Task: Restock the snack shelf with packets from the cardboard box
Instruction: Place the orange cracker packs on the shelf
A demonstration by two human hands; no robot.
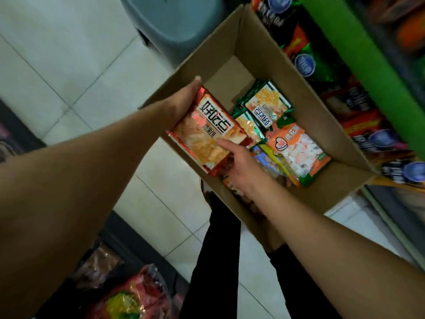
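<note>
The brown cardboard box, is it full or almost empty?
Partly full. The brown cardboard box shows bare floor at its far end; green packets and an orange packet remain.

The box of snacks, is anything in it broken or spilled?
Nothing looks spilled or torn. The cardboard box holds green packets and an orange marshmallow bag lying loosely at angles. Left hand and right hand hold a red packet.

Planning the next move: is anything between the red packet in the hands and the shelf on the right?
Only the cardboard box's far wall. Both the left hand and right hand hold the red snack packet above it; the shelf lies just beyond.
</note>
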